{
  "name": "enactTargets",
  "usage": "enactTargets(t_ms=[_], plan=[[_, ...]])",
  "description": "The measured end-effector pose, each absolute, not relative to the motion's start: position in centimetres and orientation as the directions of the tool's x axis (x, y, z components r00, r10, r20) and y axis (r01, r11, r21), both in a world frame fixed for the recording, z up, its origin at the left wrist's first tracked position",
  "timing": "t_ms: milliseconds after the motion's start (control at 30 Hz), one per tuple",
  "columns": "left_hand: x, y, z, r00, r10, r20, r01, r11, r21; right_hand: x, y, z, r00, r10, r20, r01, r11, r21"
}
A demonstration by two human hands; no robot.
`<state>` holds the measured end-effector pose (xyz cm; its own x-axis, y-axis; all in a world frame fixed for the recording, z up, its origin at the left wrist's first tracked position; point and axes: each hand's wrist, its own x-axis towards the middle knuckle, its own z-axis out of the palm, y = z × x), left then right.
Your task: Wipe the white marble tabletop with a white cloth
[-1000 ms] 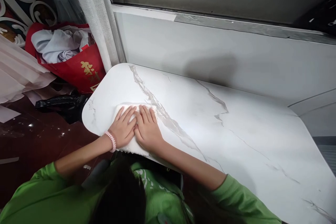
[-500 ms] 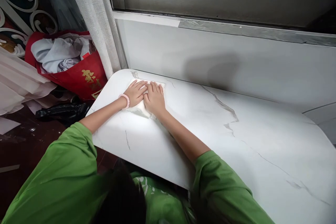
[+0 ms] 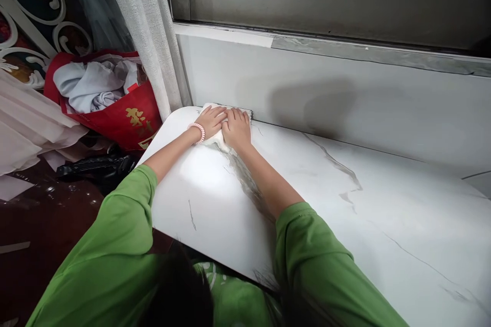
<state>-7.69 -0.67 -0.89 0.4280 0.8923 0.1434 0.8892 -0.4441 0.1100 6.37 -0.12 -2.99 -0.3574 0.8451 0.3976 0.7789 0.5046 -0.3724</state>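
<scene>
A folded white cloth [image 3: 217,140] lies at the far left corner of a white marble-patterned table [image 3: 345,214], touching the wall. My left hand [image 3: 213,121], with a pink coil band on its wrist, lies flat on the cloth with fingers stretched out. My right hand [image 3: 238,127] lies flat beside it on the same cloth, fingers pointing at the wall. Both arms in green sleeves reach far across the tabletop.
A grey-white wall panel [image 3: 345,97] and a metal window frame [image 3: 326,5] rise behind the table. A white curtain [image 3: 149,36] hangs at the left. A red bag [image 3: 126,112] stuffed with pale clothes sits on the dark floor, with a black object [image 3: 95,168] beside it.
Both hands have pushed the cloth away from the near edge of the table, across the top, to the far corner against the wall.
</scene>
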Motion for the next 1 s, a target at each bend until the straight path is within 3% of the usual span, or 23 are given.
enactTargets(t_ms=[333, 700, 1000], plan=[[-9.9, -10.8, -0.3, 0.377, 0.915, 0.145, 0.915, -0.392, 0.094, 4.9, -8.9, -2.0, -0.474, 0.807, 0.354, 0.729, 0.585, -0.357], [-13.3, -29.4, 0.8, 0.203, 0.951, 0.232, 0.974, -0.22, 0.047, 1.4, -22.9, -0.2, -0.713, 0.603, 0.357, 0.479, 0.792, -0.379], [-14.9, -28.8, 0.7, 0.176, 0.964, 0.198, 0.98, -0.19, 0.053, 0.1, -21.9, 0.0, -0.746, 0.568, 0.348, 0.427, 0.808, -0.405]])
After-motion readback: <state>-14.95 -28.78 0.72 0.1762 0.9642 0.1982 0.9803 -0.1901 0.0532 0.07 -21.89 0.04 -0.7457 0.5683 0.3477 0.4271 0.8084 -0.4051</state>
